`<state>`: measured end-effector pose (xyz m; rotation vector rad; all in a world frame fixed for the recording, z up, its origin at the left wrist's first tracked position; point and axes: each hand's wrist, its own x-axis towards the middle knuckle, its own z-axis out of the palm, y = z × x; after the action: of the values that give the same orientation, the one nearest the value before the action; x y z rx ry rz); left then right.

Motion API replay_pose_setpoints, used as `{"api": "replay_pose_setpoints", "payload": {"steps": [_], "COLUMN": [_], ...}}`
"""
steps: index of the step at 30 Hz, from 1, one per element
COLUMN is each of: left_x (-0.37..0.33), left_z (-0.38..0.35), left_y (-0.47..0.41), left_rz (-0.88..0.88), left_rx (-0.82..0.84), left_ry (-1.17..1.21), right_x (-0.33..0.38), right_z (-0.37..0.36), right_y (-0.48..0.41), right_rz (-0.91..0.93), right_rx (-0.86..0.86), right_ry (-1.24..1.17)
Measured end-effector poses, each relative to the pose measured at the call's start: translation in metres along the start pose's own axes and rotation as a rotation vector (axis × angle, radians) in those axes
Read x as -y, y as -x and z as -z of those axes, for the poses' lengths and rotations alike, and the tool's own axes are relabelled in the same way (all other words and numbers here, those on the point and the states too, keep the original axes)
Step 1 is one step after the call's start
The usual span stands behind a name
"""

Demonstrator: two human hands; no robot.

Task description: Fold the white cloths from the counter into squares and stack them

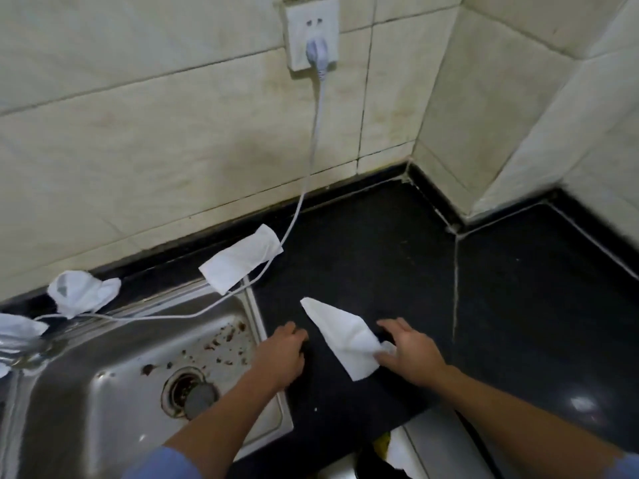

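Two forearms in blue sleeves (pixel 162 464) are seen reaching in over the near edge of the black counter (pixel 518 323). The left hand (pixel 280 356) is rested at the counter's left edge, just beside the rim of the sink (pixel 86 392). Its fingers are loosely curled downward and nothing is held in it. The right hand (pixel 413 354) is set to the right with its fingers spread. The near right corner of the cloth (pixel 340 335) is pinched between its thumb and forefinger.

This cloth is laid on the counter between the two hands, apart from the left one. It is drawn into a long pointed shape, with its tip directed toward the far left.

The steel sink is set into the counter on the left. Brown specks are scattered over its floor, and the drain (pixel 190 392) is seen toward its near side.

Farther back, a folded cloth (pixel 242 261) is laid as a rectangle at the sink's far right corner, near the counter's back edge, on top of a white cord (pixel 313 150). The cord is run leftward along the sink's far rim. A crumpled cloth (pixel 83 295) is placed on the back edge behind the sink, touching the cord. Another bunch (pixel 19 328) is partly cut off at the far left.

On the tiled wall (pixel 155 133) the cord is led up to a plug (pixel 316 51) seated in a socket (pixel 311 32).
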<state>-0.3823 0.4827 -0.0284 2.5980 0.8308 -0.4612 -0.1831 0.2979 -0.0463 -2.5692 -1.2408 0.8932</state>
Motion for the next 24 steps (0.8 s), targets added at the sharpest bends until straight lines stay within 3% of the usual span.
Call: {"api": "replay_pose_setpoints", "payload": {"steps": [6, 10, 12, 15, 19, 24], "left_x": [-0.036, -0.043, -0.038, -0.027, -0.013, 0.002], "left_z": [-0.013, -0.024, -0.024, -0.013, 0.012, 0.025], "left_y": [-0.044, -0.051, -0.047, -0.041, -0.053, -0.098], "left_rz": [-0.026, 0.014, 0.024, 0.054, 0.136, 0.273], "left_rx": [0.114, 0.133, 0.07, 0.017, 0.008, -0.193], "left_ry": [-0.272, -0.24, -0.198, -0.065, 0.32, 0.613], "right_x": [0.0, -0.012, -0.02, -0.028, -0.023, -0.017], "right_z": [-0.005, -0.01, -0.002, 0.017, 0.036, 0.05], "right_y": [-0.024, -0.011, -0.007, -0.018, -0.052, -0.106], "right_rz": [0.131, 0.292, 0.261, 0.127, 0.026, -0.113], "right_rx": [0.114, -0.039, -0.14, -0.194, -0.166, -0.224], "right_ry": [-0.133, -0.24, -0.341, -0.404, -0.347, -0.282]}}
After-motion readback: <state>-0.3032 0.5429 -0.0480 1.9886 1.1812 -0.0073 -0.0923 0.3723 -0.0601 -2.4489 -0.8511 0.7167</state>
